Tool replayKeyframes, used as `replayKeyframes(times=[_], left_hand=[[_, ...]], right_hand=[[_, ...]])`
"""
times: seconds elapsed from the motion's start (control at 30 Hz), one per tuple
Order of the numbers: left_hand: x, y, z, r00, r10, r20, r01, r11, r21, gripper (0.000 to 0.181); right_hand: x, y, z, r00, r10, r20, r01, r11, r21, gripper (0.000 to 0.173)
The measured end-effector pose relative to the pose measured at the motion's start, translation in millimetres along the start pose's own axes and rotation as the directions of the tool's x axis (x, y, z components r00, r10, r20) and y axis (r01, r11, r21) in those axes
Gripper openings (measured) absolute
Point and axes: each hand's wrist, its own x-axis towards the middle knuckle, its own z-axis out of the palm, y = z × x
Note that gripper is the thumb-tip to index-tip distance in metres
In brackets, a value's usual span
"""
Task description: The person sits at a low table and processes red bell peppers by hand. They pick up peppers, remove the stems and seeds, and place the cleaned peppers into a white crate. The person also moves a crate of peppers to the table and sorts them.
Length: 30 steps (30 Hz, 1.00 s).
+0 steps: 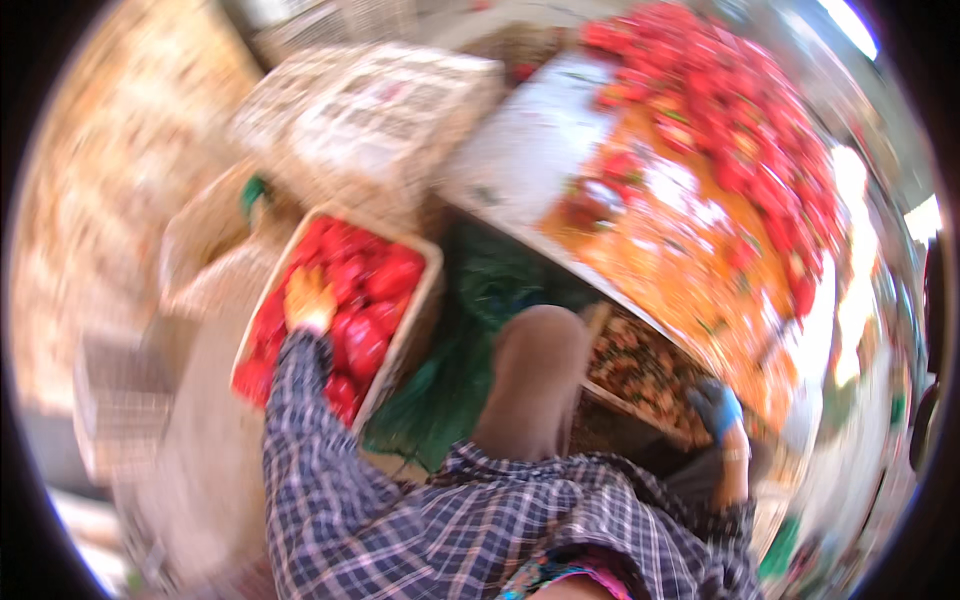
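My left hand (309,300), in an orange-yellow glove, lies on red peppers (365,341) that fill a light plastic crate (433,262) at my left. Its fingers are spread; whether a pepper is under the palm is hidden. My right hand (715,409), in a blue and dark glove, is over a bin of pepper scraps (637,367) below the table's near edge. Blur hides what its fingers do. On the metal table (525,142) lies a large heap of red peppers (712,97), with orange liquid (675,277) spread in front of it and a few peppers in the liquid.
A light plastic crate (375,105) stands upside down or covered beyond the full one. Green netting (427,405) lies between the crate and my knee (536,375). An open pale sack or container (217,232) with a green item stands at the left. The view is blurred.
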Motion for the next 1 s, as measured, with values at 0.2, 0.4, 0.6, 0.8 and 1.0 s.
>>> replayKeyframes(times=[0.2, 0.4, 0.6, 0.8, 1.0], left_hand=[[29.4, -53.1, -1.2, 0.936, -0.009, 0.353, 0.097, 0.968, -0.232, 0.054], [-57.3, 47.6, -33.9, 0.993, 0.085, 0.085, -0.069, 0.982, -0.174, 0.052], [-74.6, 70.5, -58.6, 0.983, 0.094, 0.160, -0.086, 0.995, -0.057, 0.049], [-67.2, 106.5, -73.7, 0.973, 0.104, 0.204, -0.107, 0.994, 0.002, 0.049], [-61.7, 132.1, -120.0, 0.982, -0.118, 0.145, 0.081, 0.968, 0.237, 0.061]], right_hand=[[-9.4, -14.5, -31.6, 1.000, 0.024, -0.010, -0.024, 1.000, 0.006, 0.027], [-18.8, 38.2, -45.0, 0.911, 0.153, -0.382, -0.069, 0.972, 0.224, 0.025], [83.1, 82.5, -107.3, 0.791, 0.106, -0.603, -0.088, 0.994, 0.059, 0.036], [254.8, 188.2, -169.8, 0.550, 0.041, -0.834, -0.211, 0.973, -0.091, 0.042], [305.7, 158.8, -157.9, 0.788, 0.259, -0.559, -0.454, 0.858, -0.242, 0.030]])
